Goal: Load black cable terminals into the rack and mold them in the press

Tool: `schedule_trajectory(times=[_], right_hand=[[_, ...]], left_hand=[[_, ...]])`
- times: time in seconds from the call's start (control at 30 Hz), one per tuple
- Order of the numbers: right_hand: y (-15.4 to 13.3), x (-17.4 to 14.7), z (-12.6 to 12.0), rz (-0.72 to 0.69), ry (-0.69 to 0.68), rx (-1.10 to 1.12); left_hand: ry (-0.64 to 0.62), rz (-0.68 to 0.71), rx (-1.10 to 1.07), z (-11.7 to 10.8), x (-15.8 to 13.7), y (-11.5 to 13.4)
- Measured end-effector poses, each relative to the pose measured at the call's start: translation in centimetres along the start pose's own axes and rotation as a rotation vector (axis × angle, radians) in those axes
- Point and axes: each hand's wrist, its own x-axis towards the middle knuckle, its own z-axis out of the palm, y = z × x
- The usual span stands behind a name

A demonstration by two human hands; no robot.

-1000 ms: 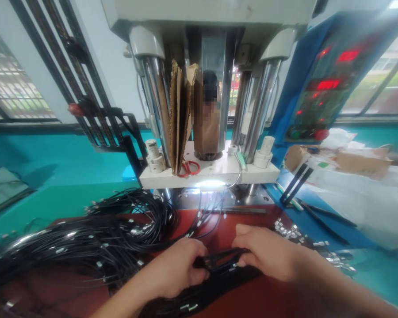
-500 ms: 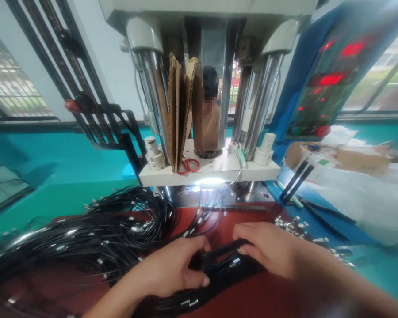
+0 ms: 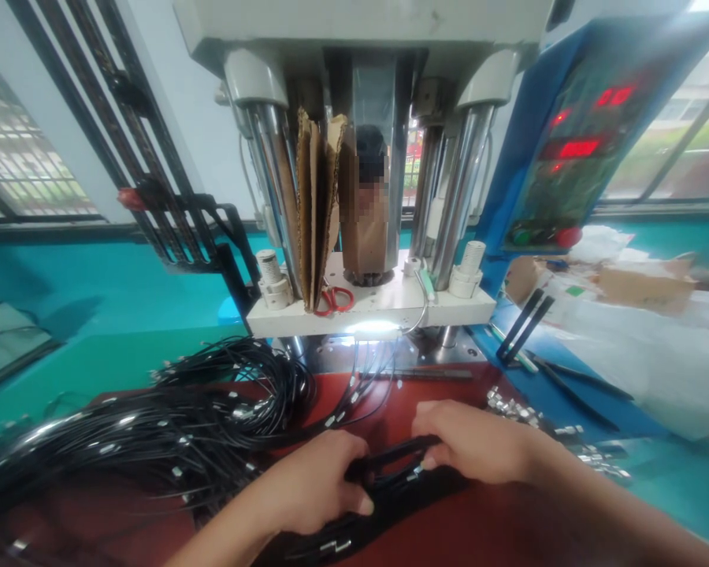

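A bundle of black cables (image 3: 393,455) runs between my two hands, low over the red work surface. My left hand (image 3: 324,482) is closed around its left part, thumb below and fingers above. At the other end my right hand (image 3: 464,441) pinches the bundle between thumb and fingers. A small silver metal piece shows on the cables beside the right thumb. More black cables (image 3: 147,429) with silver tips lie heaped to the left, next to my left forearm. Thin cables (image 3: 372,370) lead up to the lit front of the press.
The press (image 3: 260,323) stands ahead, holding folded cardboard (image 3: 313,213) and red-handled scissors (image 3: 336,299). A control box (image 3: 567,150) with red displays is at right. Silver metal pieces (image 3: 511,409) are scattered near my right forearm. Black tweezers-like tools (image 3: 573,390) lie beyond.
My right hand has shifted slightly left along the bundle, and the silver piece now sits closer to its thumb. My left hand keeps its hold. The view has tilted slightly.
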Motion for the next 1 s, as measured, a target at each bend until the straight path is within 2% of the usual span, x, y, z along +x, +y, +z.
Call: schedule_trajectory(times=[0.2, 0.37, 0.53, 0.8, 1.0], right_hand=[[0.3, 0.4, -0.3, 0.039, -0.055, 0.012], [-0.1, 0.4, -0.5, 0.039, -0.059, 0.014], [-0.3, 0.2, -0.4, -0.026, 0.0, -0.037], [-1.1, -0.7, -1.4, -0.099, 0.044, -0.143], [-1.9, -1.1, -2.1, -0.122, 0.078, -0.16]], left_hand=[[-0.061, -0.003, -0.001, -0.1, 0.2, -0.2], [0.026, 0.009, 0.033, -0.1, 0.0, 0.0], [0.02, 0.001, 0.028, -0.4, -0.1, 0.2], [-0.081, 0.041, 0.116, -2.1, -1.0, 1.2], [-0.044, 0.1, 0.24, -2.5, -1.6, 1.3]])
